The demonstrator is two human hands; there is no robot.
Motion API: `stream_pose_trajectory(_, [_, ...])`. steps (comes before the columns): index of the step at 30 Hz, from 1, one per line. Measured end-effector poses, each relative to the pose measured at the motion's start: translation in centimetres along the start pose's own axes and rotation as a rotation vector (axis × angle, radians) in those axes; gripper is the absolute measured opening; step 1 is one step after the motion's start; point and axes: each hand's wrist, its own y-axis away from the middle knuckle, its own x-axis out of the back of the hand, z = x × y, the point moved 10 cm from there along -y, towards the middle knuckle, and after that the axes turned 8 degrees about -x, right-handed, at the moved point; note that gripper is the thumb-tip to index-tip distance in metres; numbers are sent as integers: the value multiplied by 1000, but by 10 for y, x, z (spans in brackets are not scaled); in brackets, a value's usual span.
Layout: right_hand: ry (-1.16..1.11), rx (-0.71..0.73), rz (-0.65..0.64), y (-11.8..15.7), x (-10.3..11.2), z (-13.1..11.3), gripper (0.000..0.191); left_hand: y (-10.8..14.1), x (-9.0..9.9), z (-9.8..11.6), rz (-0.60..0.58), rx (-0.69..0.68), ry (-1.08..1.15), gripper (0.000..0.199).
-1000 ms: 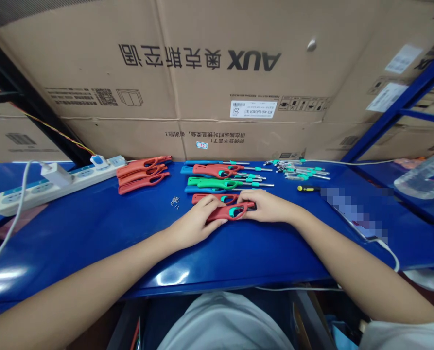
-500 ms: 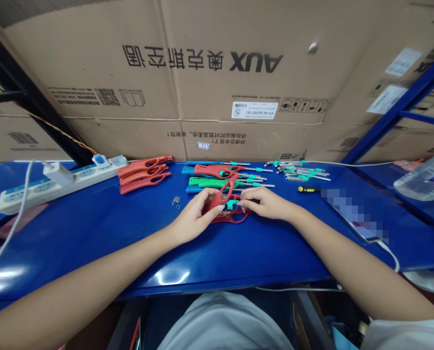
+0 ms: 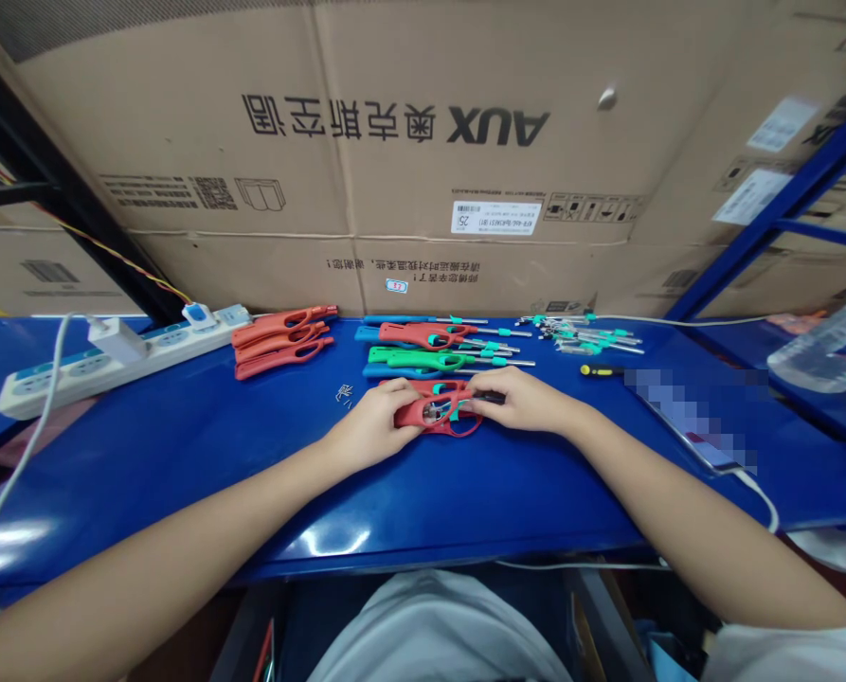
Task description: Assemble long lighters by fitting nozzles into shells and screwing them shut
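My left hand (image 3: 372,421) is closed around the back end of a red lighter casing (image 3: 412,411) at the middle of the blue table. Inside its loop sit a teal piece (image 3: 455,413) and small metal parts. My right hand (image 3: 518,398) is at the casing's front end, fingers closed on a slim black part (image 3: 490,397); its tip is hidden. Another red casing shows partly behind and beneath the held one. Just beyond lie green lighters (image 3: 412,357), blue ones and a red lighter (image 3: 415,333) with metal tubes. Small screws (image 3: 344,393) lie left of my left hand.
A stack of red casings (image 3: 280,355) lies at left beside a white power strip (image 3: 149,350). Metal tubes with teal pieces (image 3: 593,336) are piled at back right. Nearby are a yellow-black screwdriver (image 3: 597,370), a phone (image 3: 693,421) and a plastic bottle (image 3: 831,346). Cardboard (image 3: 394,57) stands behind.
The red casing in my left hand, tilted up before, has been lowered flat toward the other casing. My right fingers, earlier at the teal piece, now grip the black part slightly to the right.
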Motion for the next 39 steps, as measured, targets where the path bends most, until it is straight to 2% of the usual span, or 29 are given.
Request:
stream_pose_trajectory(5, [135, 16, 50, 1, 10, 5, 31, -2, 7, -1, -38, -24, -73, 7])
stream_pose_trajectory(8, [130, 24, 107, 3, 22, 7, 30, -4, 15, 2, -31, -49, -90, 11])
stream_pose_trajectory(10, [104, 31, 139, 4, 28, 5, 29, -4, 16, 6, -6, -51, -53, 3])
stream_pose_trajectory(13, [49, 60, 165, 4, 29, -3, 29, -5, 7, 7, 7, -1, -3, 26])
stream_pose_trajectory(15, [4, 85, 179, 3, 27, -9, 28, -5, 1, 7, 24, 40, 15, 35])
stream_pose_trajectory(20, [-51, 68, 178, 3, 26, -13, 28, -4, -6, 8, 35, 55, 71, 19])
stream_pose_trajectory(23, [-48, 36, 182, 4, 31, -8, 30, -3, -6, 4, 6, 98, 57, 18])
stream_pose_trajectory(27, [-6, 42, 178, 6, 37, -9, 35, -3, 9, -9, 8, 195, 72, 23])
stream_pose_trajectory(30, [-16, 31, 179, 8, 42, -8, 34, -3, 26, -19, -45, 207, 21, 26])
stream_pose_trajectory(32, [-50, -7, 234, 11, 53, -2, 35, -3, 40, -28, -63, 210, -65, 27])
stream_pose_trajectory(34, [-119, -62, 305, 14, 67, 6, 37, -1, 56, -38, 3, 255, -90, 27])
stream_pose_trajectory(36, [-205, -67, 328, 15, 73, 8, 38, -1, 62, -42, 101, 292, 41, 27])
stream_pose_trajectory(39, [-312, 39, 237, 11, 60, -10, 39, -3, 43, -28, 181, 279, 385, 31])
